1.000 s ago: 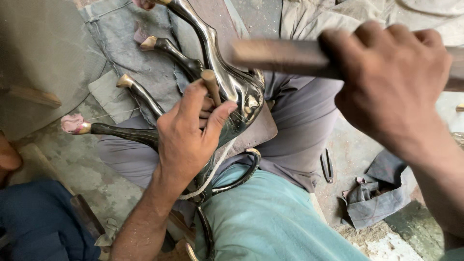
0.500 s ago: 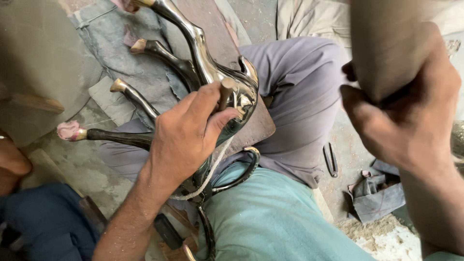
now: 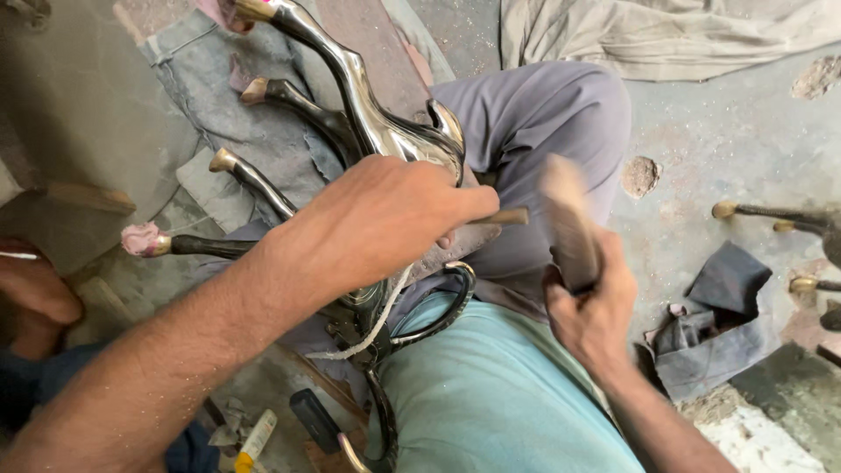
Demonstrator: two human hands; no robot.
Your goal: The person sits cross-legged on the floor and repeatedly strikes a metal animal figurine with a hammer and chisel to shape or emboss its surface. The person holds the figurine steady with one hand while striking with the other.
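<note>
I sat on the floor with the shiny metal animal (image 3: pixel 377 123) lying upside down across my lap, its thin legs (image 3: pixel 254 180) sticking up and away from me. A white cord (image 3: pixel 377 324) ran round its lower part, near my belly.

My left hand (image 3: pixel 377 228) was wrapped over the animal's body. My fingers were closed on a small rod (image 3: pixel 506 216), and its end poked out past my knuckles toward my right side. My right hand (image 3: pixel 596 315) was closed tight round a wooden mallet (image 3: pixel 569 223), just beside the end of the rod. The mallet looked blurry, so I could not tell if it was touching the rod.

I think the good way to do this was to keep the rod very steady and press the animal down hard on my leg (image 3: pixel 543 114) so it did not wobble. I think the mallet had to land flat on the rod's end, not on my fingers, which were very close. Small, even taps seemed safer to me than one big hit, because the metal was smooth and the rod could slip.

One leg had a pink rag (image 3: pixel 140 238) on its foot. Someone else's hand (image 3: pixel 35 289) was off to my left, well away from mine
</note>
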